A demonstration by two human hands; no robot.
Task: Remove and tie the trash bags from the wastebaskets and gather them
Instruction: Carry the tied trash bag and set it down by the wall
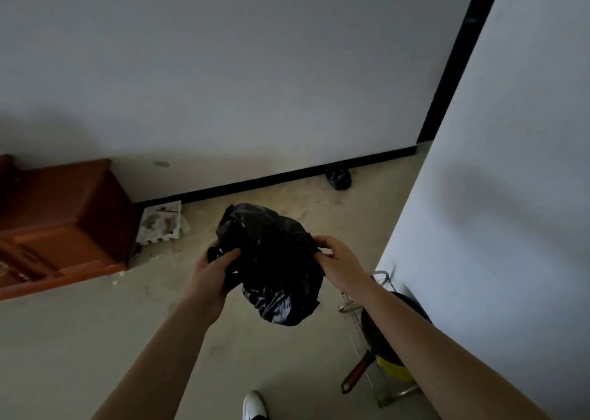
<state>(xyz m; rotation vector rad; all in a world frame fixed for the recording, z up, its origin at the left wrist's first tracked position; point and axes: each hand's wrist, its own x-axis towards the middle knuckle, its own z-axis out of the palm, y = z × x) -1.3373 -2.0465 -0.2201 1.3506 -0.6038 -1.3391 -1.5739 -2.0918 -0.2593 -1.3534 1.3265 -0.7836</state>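
A crumpled black plastic trash bag [274, 263] was held aloft, with the fingers of the left hand [214, 269] and right hand [338, 260] clamped on it; tying was judged unfinished.

Glossy crinkled black plastic trash bag [274, 266], reddish polished wood cabinet [60, 221], matt dusty floor [281, 362]

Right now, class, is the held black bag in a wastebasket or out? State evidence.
Out. Left hand and right hand hold the bag above the floor; nothing surrounds it.
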